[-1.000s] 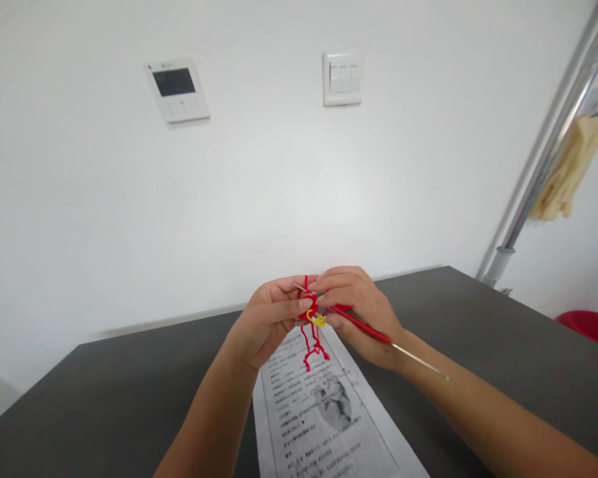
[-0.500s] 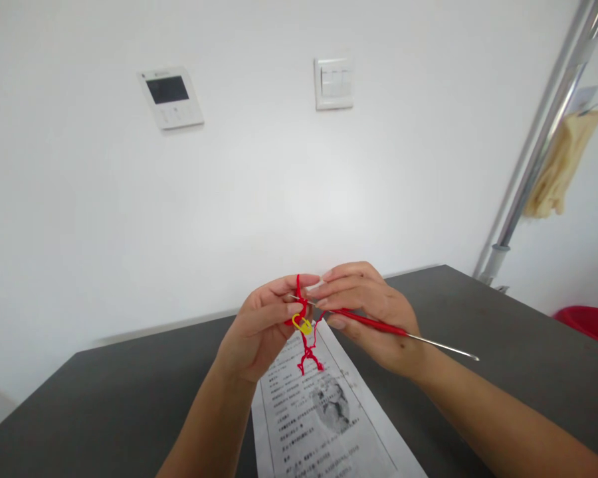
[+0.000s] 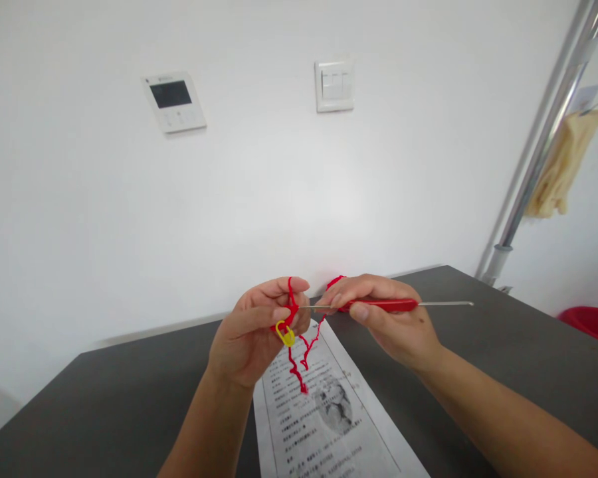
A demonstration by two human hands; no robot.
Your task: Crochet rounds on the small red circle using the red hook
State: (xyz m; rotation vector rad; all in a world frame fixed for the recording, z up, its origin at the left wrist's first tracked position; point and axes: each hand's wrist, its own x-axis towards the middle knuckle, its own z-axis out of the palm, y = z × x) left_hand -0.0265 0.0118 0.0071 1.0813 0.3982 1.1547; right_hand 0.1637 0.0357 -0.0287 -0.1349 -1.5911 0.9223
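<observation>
Between thumb and fingers, my left hand (image 3: pixel 252 332) pinches a small piece of red crochet work (image 3: pixel 290 315), with a strand of yarn running up over its index finger. A yellow stitch marker (image 3: pixel 286 333) hangs from the work, and a red yarn tail (image 3: pixel 298 377) dangles below. My right hand (image 3: pixel 391 318) grips a double-ended crochet hook (image 3: pixel 386 305) by its red handle. The hook lies nearly level, its left tip at the red work; whether it sits inside a loop is too small to tell. A red yarn ball (image 3: pixel 336 281) shows partly behind my right hand.
A printed sheet (image 3: pixel 323 431) with text and a grey picture lies under my hands on the dark table (image 3: pixel 144 392). The white wall behind carries a panel (image 3: pixel 177 103) and a switch (image 3: pixel 335 86). A metal pole (image 3: pixel 543 146) and red basin (image 3: pixel 591 325) are at right.
The hook has swung from slanting down rightward to nearly level. Both hands have shifted slightly, the left one leftward with the work and marker. The yarn ball now shows behind my right hand.
</observation>
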